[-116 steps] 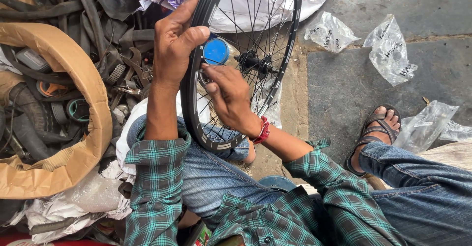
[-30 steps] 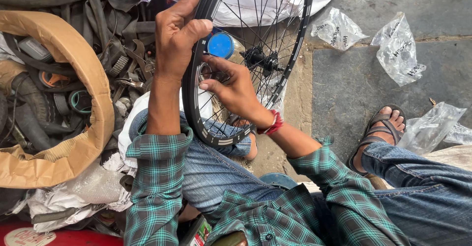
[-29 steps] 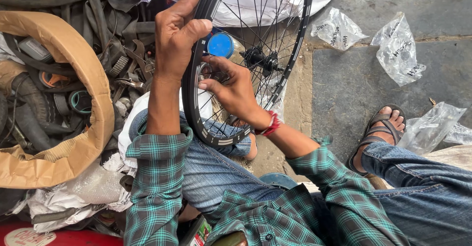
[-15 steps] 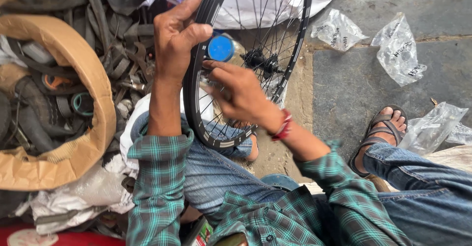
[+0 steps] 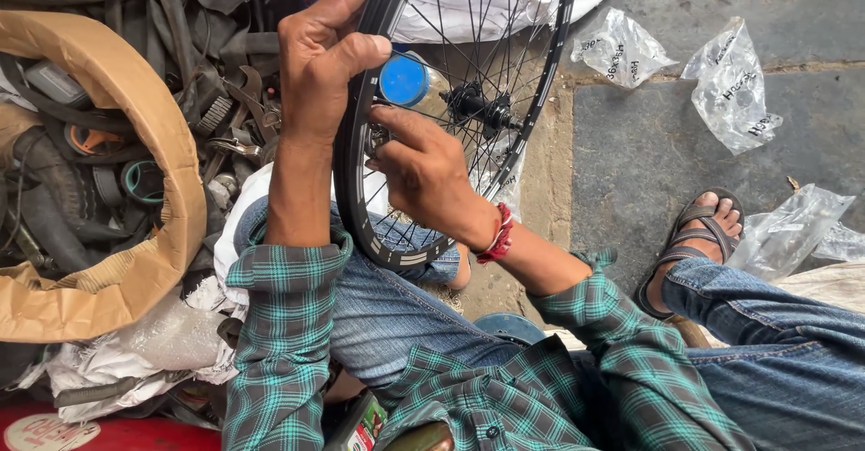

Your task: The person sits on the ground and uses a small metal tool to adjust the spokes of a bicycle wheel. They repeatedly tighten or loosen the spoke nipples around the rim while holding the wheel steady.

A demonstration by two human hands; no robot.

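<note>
Stone floor, scrap rubber piled at left. Our left hand (image 5: 317, 63) clamps the wheel rim (image 5: 356, 194), upright on our lap; our right hand (image 5: 423, 167) pinches closed at the spokes (image 5: 468, 45). We judge spoke adjustment underway; next needs steady rim.

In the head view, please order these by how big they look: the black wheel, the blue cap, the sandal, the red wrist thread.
1. Wheel, largest, though its top is cut off by the frame.
2. Sandal.
3. Blue cap and wrist thread look about alike; I would not rank them.
</note>
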